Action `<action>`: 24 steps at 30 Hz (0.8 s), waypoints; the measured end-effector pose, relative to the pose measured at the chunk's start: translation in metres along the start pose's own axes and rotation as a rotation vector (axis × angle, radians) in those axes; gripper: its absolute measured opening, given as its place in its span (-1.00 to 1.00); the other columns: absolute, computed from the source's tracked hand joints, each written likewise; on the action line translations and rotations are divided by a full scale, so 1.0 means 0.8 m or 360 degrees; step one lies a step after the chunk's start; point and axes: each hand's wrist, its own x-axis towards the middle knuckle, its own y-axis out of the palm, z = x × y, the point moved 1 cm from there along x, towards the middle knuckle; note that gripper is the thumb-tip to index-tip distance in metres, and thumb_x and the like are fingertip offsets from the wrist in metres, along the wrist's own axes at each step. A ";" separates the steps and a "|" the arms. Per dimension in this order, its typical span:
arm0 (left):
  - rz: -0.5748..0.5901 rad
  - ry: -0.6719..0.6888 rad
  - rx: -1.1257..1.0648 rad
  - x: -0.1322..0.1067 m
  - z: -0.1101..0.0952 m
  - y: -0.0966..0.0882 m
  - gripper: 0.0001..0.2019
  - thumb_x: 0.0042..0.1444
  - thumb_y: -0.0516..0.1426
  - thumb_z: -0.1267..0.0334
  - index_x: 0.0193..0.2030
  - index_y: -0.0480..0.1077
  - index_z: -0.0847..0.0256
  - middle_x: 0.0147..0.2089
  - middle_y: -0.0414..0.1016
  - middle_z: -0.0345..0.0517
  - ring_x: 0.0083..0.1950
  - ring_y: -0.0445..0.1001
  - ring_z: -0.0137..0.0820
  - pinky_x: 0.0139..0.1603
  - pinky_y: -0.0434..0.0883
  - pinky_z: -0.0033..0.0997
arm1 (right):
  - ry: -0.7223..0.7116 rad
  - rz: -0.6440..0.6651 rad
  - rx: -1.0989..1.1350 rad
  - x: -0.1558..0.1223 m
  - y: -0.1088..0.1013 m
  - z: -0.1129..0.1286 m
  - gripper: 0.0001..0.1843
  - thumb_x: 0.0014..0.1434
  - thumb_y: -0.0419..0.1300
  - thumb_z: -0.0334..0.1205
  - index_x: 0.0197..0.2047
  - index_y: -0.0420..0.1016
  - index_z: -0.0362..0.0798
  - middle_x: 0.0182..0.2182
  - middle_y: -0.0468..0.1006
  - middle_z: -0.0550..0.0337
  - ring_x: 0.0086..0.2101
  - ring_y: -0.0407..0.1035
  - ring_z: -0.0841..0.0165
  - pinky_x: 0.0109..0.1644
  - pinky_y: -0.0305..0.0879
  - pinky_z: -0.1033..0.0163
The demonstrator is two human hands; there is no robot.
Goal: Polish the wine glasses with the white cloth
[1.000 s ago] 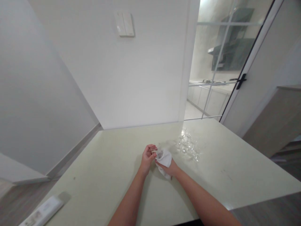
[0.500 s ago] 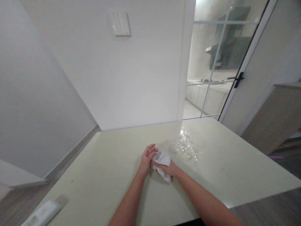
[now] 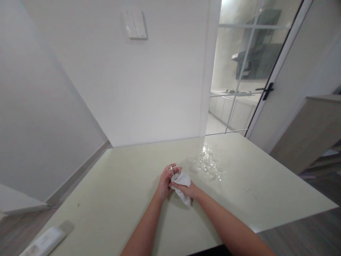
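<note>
Since half a second ago, the white cloth and the hand carrying it have shifted slightly toward the left hand, and more of the clear glass piece now shows between the two; the rest of the scene has slid only a little with the camera. The glass piece sits inside the left grip: the fingers curl around its far and left sides, closed on it, with the fingertips reaching over the end away from the person. Its near right side lies against the cloth. The right hand has its grip clamped on that cloth, thumb across the front, with a loose tail of fabric hanging below the palm. The glass's full outline is hidden by fingers and cloth. Both hands work above the pale surface, near its middle.

To the right and a little farther off, well apart from the hands, clear glassware stands clustered on the surface. A white object lies at the near left corner.
</note>
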 end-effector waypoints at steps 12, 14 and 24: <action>0.0001 -0.0003 0.0037 -0.002 -0.003 0.000 -0.48 -0.05 0.24 -0.03 0.01 0.37 0.22 -0.09 0.56 0.05 -0.12 0.51 -0.23 -0.11 0.38 -0.29 | -0.0058 -0.0001 -0.0068 0.001 -0.002 -0.007 -0.50 0.07 0.28 0.09 0.02 0.46 0.01 0.00 0.54 0.09 0.07 0.38 0.19 0.29 0.15 0.00; -0.0011 0.0062 0.0101 -0.001 -0.002 -0.001 -0.49 -0.06 0.24 -0.04 -0.02 0.41 0.23 -0.09 0.55 0.03 -0.11 0.50 -0.25 -0.09 0.38 -0.31 | -0.0071 0.0021 -0.0059 0.001 -0.003 -0.007 -0.52 0.09 0.27 0.08 0.01 0.47 0.00 0.00 0.55 0.09 0.06 0.39 0.18 0.29 0.15 0.01; 0.0092 0.0086 0.0128 0.000 0.001 -0.002 -0.45 -0.05 0.26 -0.04 0.03 0.40 0.25 -0.14 0.54 0.02 -0.18 0.50 -0.30 -0.13 0.39 -0.34 | -0.0013 0.0097 -0.0027 0.001 -0.002 -0.007 -0.52 0.08 0.26 0.12 -0.05 0.49 -0.02 -0.07 0.58 0.07 0.00 0.43 0.22 0.24 0.22 0.03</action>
